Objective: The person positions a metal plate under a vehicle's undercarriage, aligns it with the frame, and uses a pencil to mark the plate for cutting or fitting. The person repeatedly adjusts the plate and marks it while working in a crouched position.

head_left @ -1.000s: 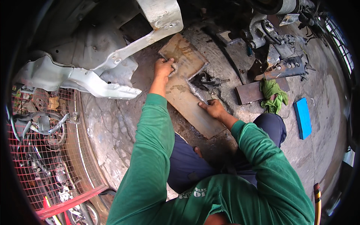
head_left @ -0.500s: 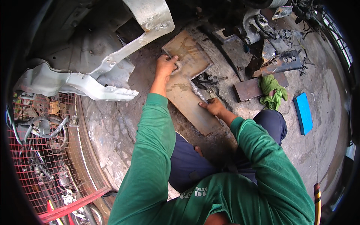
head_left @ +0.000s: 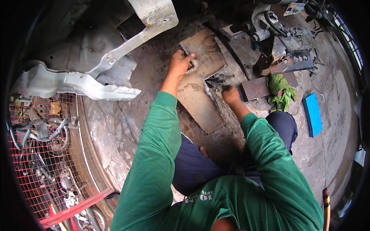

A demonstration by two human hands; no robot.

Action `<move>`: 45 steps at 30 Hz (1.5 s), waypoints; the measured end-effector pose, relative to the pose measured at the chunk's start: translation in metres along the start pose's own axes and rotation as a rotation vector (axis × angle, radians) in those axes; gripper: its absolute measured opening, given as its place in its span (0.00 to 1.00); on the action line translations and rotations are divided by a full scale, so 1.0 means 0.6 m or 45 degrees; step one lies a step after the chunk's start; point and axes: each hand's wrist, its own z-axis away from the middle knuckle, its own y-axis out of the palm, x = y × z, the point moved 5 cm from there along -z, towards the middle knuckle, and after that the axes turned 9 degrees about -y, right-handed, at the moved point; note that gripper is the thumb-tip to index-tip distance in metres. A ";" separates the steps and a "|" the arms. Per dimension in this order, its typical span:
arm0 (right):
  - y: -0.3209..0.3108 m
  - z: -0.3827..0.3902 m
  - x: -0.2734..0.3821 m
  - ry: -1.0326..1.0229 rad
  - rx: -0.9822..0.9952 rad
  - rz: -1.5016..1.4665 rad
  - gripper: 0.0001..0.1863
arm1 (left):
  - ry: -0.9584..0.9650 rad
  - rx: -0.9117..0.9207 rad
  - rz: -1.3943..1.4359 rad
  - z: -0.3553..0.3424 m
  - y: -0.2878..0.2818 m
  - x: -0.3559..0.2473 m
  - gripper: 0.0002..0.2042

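Rust-brown steel, a long flat plate (head_left: 200, 82), lay on the stained concrete floor (head_left: 115, 131) straight in front of the crouching person, its far end near the machinery and its near end pointing back toward the knees. The left hand (head_left: 179, 63) rested on the plate's left edge near the far end, fingers curled over the edge and thumb laid across the top, gripping the plate itself. The right hand (head_left: 231, 95) sat just off the plate's right edge, loosely closed beside a small dark metal tool (head_left: 217, 80); I could not tell whether it held anything, as that hand was blurred. Both arms wore green sleeves (head_left: 154, 154).

A second, shorter rusty plate (head_left: 258, 88) lay to the right, with a crumpled green rag (head_left: 283, 92) touching its end. Farther right, well apart, a blue rectangular pad (head_left: 312, 114) lay flat on the floor. Beyond the rag stood a perforated metal bracket (head_left: 293, 63) among dark engine parts (head_left: 266, 23). To the left a white-painted sheet-metal body panel (head_left: 96, 82) reached over the floor, and a red wire-mesh cage (head_left: 42, 154) of scrap parts stood at the lower left.
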 end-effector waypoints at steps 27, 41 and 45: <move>-0.229 -0.018 0.254 -0.283 -0.343 -0.713 0.22 | -0.145 0.436 0.110 0.027 -0.007 -0.014 0.17; -0.268 0.021 0.326 -0.660 -0.062 -0.420 0.15 | -0.084 0.513 0.155 0.016 -0.012 0.001 0.17; -0.255 0.014 0.311 -0.657 0.031 -0.532 0.14 | -0.080 0.474 0.120 0.017 -0.016 0.003 0.19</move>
